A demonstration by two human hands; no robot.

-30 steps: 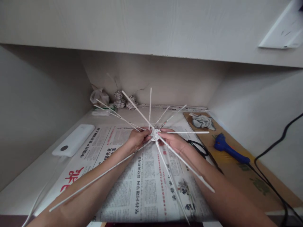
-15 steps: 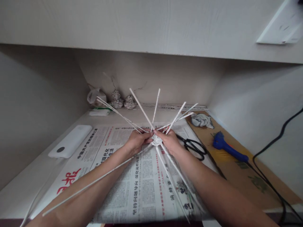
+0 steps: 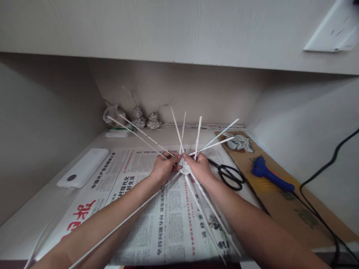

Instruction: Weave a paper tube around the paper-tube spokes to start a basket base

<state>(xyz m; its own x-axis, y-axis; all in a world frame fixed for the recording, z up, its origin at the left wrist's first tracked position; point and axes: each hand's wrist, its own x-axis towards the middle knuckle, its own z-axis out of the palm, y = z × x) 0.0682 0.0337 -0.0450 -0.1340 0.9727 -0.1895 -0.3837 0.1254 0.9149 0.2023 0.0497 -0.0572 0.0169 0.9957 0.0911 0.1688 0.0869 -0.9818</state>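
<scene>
Between my hands is a small round woven paper base (image 3: 185,167), with several rolled paper sticks (image 3: 198,130) spreading out of it on all sides. My left hand (image 3: 166,165) pinches its left edge, thumb and fingers closed on the weave. My right hand (image 3: 199,166) grips the right side, thumb laid near the top where the sticks cross. One long stick runs from the base back over my left forearm, and others slant down toward the front edge. Some fingertips are hidden behind the base.
Newspaper (image 3: 171,224) covers the table. Black scissors (image 3: 231,176) lie right of my hand, a blue glue gun (image 3: 270,175) on cardboard (image 3: 303,209) beyond. A white device (image 3: 84,168) is at left. Two woven gourd shapes (image 3: 138,117), a plastic bag and loose sticks stand behind.
The upright sticks have shifted: the one leaning left now stands steeper, and one on the right has swung left to near vertical. The long stick over my left forearm has slid toward me.
</scene>
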